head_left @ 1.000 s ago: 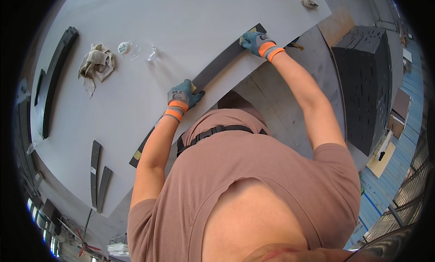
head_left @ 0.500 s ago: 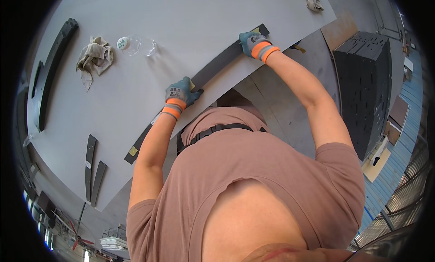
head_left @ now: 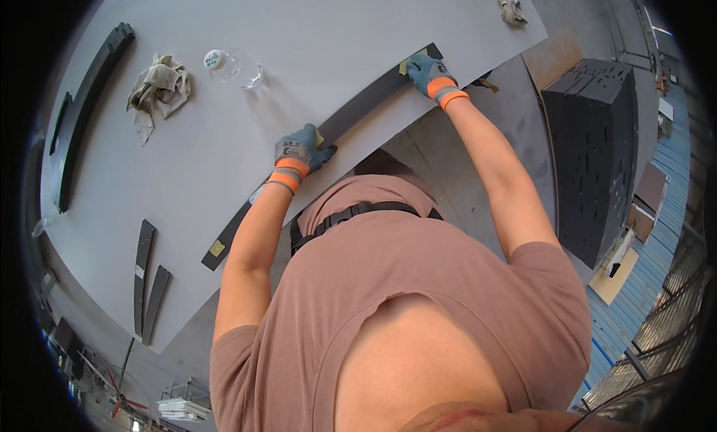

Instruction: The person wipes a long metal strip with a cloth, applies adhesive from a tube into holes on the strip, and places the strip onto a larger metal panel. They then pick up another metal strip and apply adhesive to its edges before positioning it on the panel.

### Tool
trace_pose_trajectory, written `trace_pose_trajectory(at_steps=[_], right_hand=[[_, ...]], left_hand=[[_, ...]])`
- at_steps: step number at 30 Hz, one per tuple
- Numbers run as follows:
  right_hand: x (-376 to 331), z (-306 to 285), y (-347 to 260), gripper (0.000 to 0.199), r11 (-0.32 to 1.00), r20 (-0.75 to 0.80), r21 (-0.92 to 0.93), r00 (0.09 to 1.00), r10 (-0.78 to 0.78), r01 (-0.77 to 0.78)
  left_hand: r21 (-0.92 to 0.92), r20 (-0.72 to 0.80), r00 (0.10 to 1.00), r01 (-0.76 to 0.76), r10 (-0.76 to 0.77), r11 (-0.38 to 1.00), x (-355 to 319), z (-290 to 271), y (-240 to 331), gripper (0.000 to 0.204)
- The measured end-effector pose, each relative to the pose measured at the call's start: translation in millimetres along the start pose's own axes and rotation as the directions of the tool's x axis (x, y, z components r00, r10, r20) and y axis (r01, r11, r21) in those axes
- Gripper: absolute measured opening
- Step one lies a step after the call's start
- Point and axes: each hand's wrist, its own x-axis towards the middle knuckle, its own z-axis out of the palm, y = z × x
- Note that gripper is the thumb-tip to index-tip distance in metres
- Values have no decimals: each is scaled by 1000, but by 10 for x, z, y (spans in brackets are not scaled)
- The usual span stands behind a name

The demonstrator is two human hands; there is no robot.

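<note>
A long dark grey strip (head_left: 358, 106) lies slantwise along the near edge of the table, with small yellow patches on it. My left hand (head_left: 302, 147), in a blue-grey glove with an orange cuff, grips it near the middle beside a yellow patch, thumb stretched to the right. Farther right, my right hand (head_left: 429, 72), gloved alike, has its fingers curled over the strip close to its right end. A yellow patch (head_left: 404, 66) shows just left of those fingers. Another yellow patch (head_left: 217, 248) sits at the strip's left end. The right fingertips are partly hidden.
On the pale table (head_left: 224, 148) lie a crumpled rag (head_left: 160, 90), a clear plastic bottle (head_left: 237, 68), long dark bars (head_left: 88, 107) and two short dark strips (head_left: 146, 275). Another rag (head_left: 511, 5) lies at the far right. A stack of dark panels (head_left: 594, 156) stands right of the table.
My right hand has shifted right along the strip, and the yellow patch now shows left of its fingers. My left hand keeps its place on the strip.
</note>
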Motion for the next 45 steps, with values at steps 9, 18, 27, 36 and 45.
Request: trace_pose_trajectory(at_steps=[9,18,27,36,45], right_hand=[[39,-108,-154,23,831,320,-434,922,-218,347],[16,-25,-130,23,813,290,-425,911,-295,398],[128,-42,220,27,987,76,105,989,-126,117],[-145,96,-8,22,949,-55,-186,962,-268,254],[-64,116,-195,18,826,79,-496,961,-263,267]], left_hand=[[-27,39,999,-10,11,1000,18,-17,-15,58],[-28,-24,999,-50,49,998,102,111,-104,62],[-46,28,999,-42,43,998,91,36,-85,61],[-119,92,995,-20,31,993,74,-12,-103,58],[-70,66,998,-13,18,997,107,31,-100,57]])
